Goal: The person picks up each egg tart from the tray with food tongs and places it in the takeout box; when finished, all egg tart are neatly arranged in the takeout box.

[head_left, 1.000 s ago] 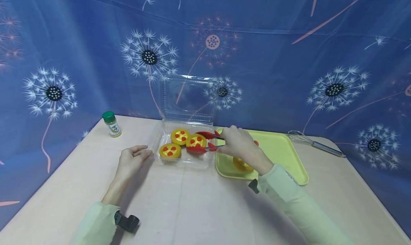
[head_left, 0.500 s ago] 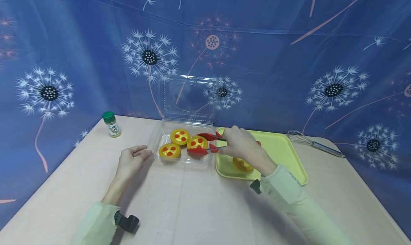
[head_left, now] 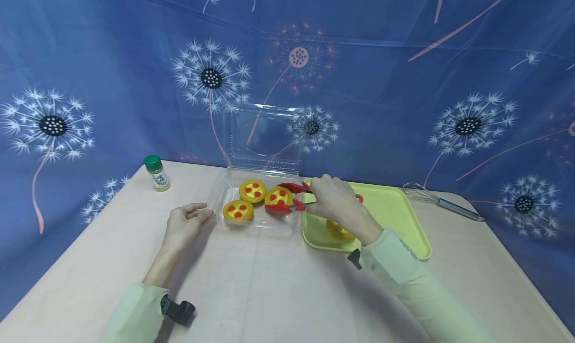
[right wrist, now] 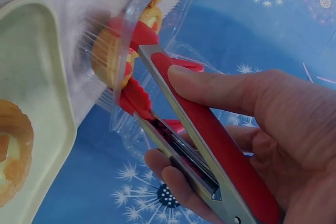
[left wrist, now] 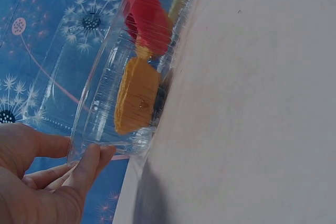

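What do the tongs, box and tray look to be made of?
Tongs: seemingly metal, shiny and grey; red tips, perhaps silicone.
Box: clear, glossy plastic; the backdrop shows through its lid.
Tray: smooth yellow with a rounded rim, so probably plastic.

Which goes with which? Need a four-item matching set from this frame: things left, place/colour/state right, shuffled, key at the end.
1. tongs
2. jar
3. whisk
4. container

A. clear and open
B. to the right of the yellow tray
C. held in the right hand
D. green-capped and standing

Pairs: 1-C, 2-D, 3-B, 4-A
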Demonstrator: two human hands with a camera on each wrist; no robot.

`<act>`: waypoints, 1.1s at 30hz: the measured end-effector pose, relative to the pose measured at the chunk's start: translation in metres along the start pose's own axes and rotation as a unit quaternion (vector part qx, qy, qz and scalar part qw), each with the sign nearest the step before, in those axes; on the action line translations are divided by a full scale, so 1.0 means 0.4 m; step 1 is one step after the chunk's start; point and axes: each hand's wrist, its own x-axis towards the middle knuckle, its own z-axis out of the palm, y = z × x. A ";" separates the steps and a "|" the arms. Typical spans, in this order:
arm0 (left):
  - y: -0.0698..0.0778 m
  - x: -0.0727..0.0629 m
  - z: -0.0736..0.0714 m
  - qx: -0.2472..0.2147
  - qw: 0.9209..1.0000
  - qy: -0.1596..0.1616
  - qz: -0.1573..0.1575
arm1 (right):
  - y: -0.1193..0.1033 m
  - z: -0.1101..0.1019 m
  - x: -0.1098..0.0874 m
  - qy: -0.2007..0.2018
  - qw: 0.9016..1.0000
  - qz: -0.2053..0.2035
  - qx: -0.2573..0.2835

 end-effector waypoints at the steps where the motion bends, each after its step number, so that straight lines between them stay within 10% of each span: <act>1: 0.000 0.000 0.001 0.001 1.000 0.000 0.001 | 0.001 0.001 -0.001 0.002 1.000 -0.001 -0.002; 17: 0.012 0.002 0.006 0.006 1.000 -0.010 -0.005 | 0.036 0.014 -0.020 0.051 0.999 -0.014 0.000; 33: 0.002 -0.001 -0.001 0.002 1.000 -0.010 -0.015 | 0.146 -0.020 -0.121 0.051 0.984 0.032 0.170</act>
